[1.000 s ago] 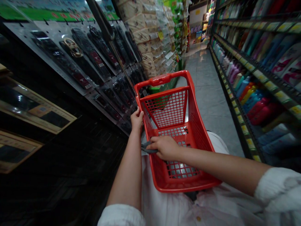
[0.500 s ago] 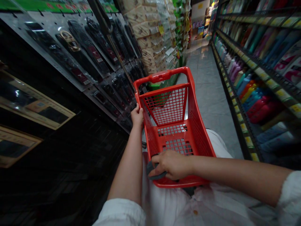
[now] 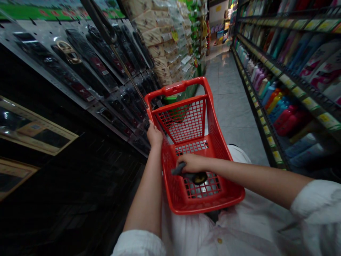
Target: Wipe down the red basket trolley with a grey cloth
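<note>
A red plastic shopping basket (image 3: 221, 142) is held in front of my body in a shop aisle. My left hand (image 3: 154, 136) is closed on the basket's left rim. My right hand (image 3: 193, 163) reaches down inside the basket and is closed on a dark grey item with a round gold-coloured part (image 3: 190, 175), close to the mesh floor. I cannot make out exactly what that item is. The basket's red handle (image 3: 176, 89) stands up at the far end.
On the left a pegboard wall (image 3: 87, 67) carries hanging packaged belts, with framed boxes (image 3: 34, 128) lower down. Shelves of coloured bottles (image 3: 279, 96) line the right side. A tiled aisle floor (image 3: 229, 92) runs ahead between them.
My right hand carried the dark item from the basket's near rim down into the basket. The left hand has stayed on the left rim.
</note>
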The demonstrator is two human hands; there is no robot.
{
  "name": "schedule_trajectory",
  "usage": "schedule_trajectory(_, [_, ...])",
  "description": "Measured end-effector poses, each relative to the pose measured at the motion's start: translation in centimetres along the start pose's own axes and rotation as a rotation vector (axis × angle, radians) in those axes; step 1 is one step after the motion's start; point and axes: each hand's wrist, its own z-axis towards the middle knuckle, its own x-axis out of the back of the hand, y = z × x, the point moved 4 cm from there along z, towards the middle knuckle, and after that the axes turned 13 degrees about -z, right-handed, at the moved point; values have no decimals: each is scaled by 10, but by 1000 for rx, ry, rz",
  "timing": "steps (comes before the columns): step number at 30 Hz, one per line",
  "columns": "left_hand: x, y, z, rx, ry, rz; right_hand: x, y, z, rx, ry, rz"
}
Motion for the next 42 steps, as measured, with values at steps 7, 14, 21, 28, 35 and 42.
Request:
schedule_trajectory(7, [0, 4, -3, -16, -5, 62, -28, 6, 57, -278, 483, 403])
schedule_trajectory(14, [-1, 1, -2, -19, 2, 55, -56, -4, 34, -197, 480, 601])
schedule_trajectory(21, [-1, 1, -2, -12, 14, 48, -55, -17, 15, -83, 533, 503])
schedule_trajectory(28, [0, 7, -4, -11, -5, 63, -62, -20, -6, 79, 402, 84])
schedule_trajectory(35, [1, 6, -4, -9, 19, 64, -76, 21, 20, -553, 326, 332])
schedule_trajectory(42, [-1, 0, 0, -11, 45, -8, -73, 22, 42, -56, 590, 362])
